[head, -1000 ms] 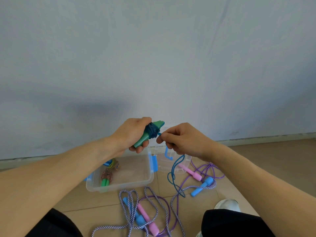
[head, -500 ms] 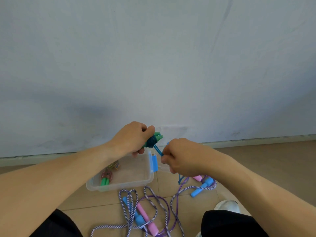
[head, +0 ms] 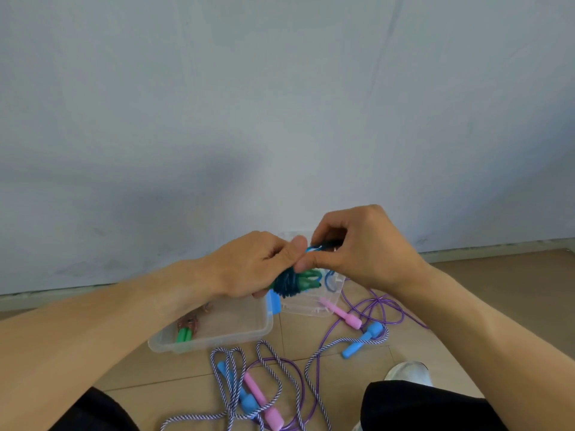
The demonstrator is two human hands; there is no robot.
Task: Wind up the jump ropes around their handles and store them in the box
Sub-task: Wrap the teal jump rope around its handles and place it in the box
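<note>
The left hand (head: 249,265) is curled round the green handles (head: 306,279), which stick out to its right with dark blue rope (head: 287,283) wound in a thick coil round their middle. The thumb of this hand reaches up toward the right hand. The right hand (head: 361,250) sits just beside and slightly above the left, its thumb and fingers pinching the free end of the blue rope, a short bright stretch of which runs between the two hands. A loose blue loop hangs below the right hand.

Beneath the left hand stands the clear box (head: 217,332) on the floor, open, with blue latches on its right end. Inside, at the left end, lies a wound rope with green handles (head: 185,332). Under the right hand, touching the box's right end, lies the clear lid (head: 308,306).

Below and to the right of the right hand, a pink handle (head: 342,314) and a blue handle (head: 362,339) lie among purple rope (head: 382,306). Below both hands, nearer the person, a striped rope (head: 273,362) sprawls in loops with another blue and pink pair of handles (head: 252,396). A white shoe (head: 407,370) and black-clad knees show at the bottom edge.
</note>
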